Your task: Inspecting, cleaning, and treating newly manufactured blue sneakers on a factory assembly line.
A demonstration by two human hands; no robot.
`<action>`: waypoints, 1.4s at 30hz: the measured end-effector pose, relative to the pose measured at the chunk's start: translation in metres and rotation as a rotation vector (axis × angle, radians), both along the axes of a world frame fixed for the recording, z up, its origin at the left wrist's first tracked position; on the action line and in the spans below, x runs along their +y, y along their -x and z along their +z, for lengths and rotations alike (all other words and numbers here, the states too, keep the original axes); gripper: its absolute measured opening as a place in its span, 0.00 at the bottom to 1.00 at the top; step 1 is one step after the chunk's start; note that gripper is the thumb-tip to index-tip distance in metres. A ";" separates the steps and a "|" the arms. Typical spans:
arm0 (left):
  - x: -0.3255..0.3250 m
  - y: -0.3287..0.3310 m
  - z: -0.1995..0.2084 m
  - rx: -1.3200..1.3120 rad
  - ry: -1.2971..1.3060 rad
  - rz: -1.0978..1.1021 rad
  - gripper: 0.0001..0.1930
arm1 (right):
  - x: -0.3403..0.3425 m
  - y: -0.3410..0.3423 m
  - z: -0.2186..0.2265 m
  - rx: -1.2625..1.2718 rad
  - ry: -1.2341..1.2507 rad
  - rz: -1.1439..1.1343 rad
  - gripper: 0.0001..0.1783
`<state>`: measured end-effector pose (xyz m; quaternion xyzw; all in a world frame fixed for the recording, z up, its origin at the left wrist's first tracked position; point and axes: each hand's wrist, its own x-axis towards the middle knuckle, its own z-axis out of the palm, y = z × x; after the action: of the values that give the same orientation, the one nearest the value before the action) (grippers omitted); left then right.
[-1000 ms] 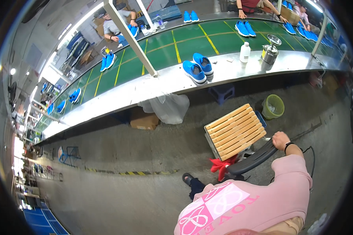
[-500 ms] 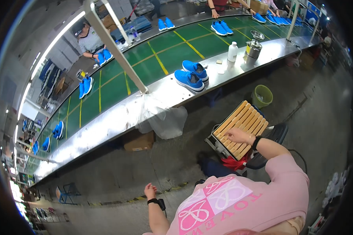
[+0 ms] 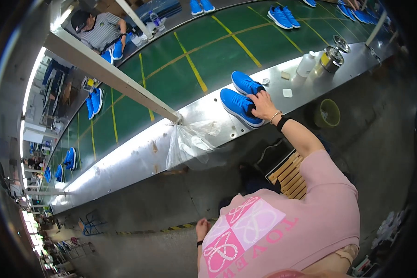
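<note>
A pair of blue sneakers (image 3: 238, 103) with white soles and dark linings stands side by side on the metal ledge along the conveyor. My right hand (image 3: 263, 105) is at their heel ends, its fingers bent down over the collars and closed on them; the fingertips are partly hidden. Low beside my body hangs my left hand (image 3: 202, 229), fingers curled in, with nothing visible in it and well away from the ledge.
Several blue sneakers ride the green conveyor belt (image 3: 171, 74). On the ledge are a white bottle (image 3: 306, 64), a metal pot (image 3: 331, 59) and a plastic bag (image 3: 190, 142) by a post. A slatted wooden seat (image 3: 289, 178) and bin (image 3: 327, 113) stand below. A co-worker (image 3: 102, 32) holds shoes opposite.
My right hand has gone from above the slatted seat forward to the sneakers on the ledge and closed on them. My body is nearer the conveyor; my left hand hangs closer to my side.
</note>
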<state>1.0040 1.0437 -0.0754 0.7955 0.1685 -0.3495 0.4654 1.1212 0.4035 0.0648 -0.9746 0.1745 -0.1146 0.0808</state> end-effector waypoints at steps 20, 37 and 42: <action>-0.377 -0.285 0.099 -0.646 0.449 -0.607 0.19 | 0.048 -0.087 0.000 0.014 -0.399 0.043 0.32; -0.422 -0.337 0.074 -0.407 0.308 -0.538 0.45 | -0.025 -0.111 -0.100 -0.198 -1.093 -0.356 0.38; -0.442 -0.336 0.064 -0.447 0.224 -0.383 0.52 | -0.031 -0.121 -0.097 -0.155 -1.163 -0.176 0.49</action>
<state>1.3401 0.6020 -0.0117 0.8136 -0.1306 -0.2637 0.5013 1.2418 0.3729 -0.0325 -0.7411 0.2822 -0.0771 0.6043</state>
